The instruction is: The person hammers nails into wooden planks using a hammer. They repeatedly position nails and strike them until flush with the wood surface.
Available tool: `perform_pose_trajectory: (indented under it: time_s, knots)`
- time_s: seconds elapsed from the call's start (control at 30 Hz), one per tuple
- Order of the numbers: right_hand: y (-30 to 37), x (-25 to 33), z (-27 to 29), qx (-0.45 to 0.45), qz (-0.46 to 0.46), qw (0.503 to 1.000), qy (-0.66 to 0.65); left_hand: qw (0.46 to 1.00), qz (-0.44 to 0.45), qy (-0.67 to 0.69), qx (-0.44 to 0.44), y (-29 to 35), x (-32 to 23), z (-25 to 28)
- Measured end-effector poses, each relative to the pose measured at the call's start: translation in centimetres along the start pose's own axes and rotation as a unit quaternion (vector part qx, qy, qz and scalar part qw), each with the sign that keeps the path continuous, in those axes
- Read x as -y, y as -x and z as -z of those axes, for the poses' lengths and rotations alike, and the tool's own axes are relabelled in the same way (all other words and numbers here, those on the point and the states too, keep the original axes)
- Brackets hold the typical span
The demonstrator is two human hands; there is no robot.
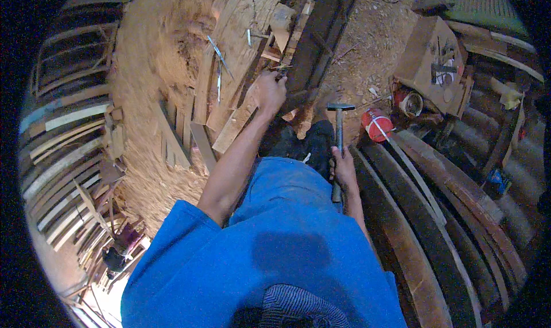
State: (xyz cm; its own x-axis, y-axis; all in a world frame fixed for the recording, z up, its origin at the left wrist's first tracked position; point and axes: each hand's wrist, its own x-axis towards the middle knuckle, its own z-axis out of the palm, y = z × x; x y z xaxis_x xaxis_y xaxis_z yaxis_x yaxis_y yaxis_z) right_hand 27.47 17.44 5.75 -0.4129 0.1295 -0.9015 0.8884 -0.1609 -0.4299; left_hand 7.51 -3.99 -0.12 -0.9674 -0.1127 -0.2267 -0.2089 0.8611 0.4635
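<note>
My right hand (344,168) is wrapped round the handle of a hammer (339,127), held upright at my right side with its metal head farthest from me. My left hand (270,92) reaches forward over a light wooden piece (234,127). Its fingers are pinched beside a dark wooden beam (307,55); a thin light sliver shows at the fingertips, too small to name. Just beyond that hand is a small wooden frame (272,48) with a pale wood block (281,19) above it.
A wide plank (241,32) bears a blue-and-white thin tool (220,55). At right are a red round container (377,126), a cardboard box (427,47), an open can (410,104) and long stacked boards (413,213). More timber (74,121) lines the left. Shavings cover the ground (367,47).
</note>
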Motion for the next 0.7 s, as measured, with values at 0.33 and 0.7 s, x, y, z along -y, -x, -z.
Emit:
perform_pose_trajectory:
  time_s: [0.33, 0.7]
  knots:
    - [1.0, 2.3, 0.2, -0.005, 0.005, 0.998, 0.055, 0.986, -0.059, 0.135, -0.074, 3.2, 1.0, 2.1]
    - [-1.5, 2.7, -0.9, 0.028, 0.132, 0.979, 0.154, 0.966, -0.041, 0.246, 0.071, 0.9, 2.9, 5.4]
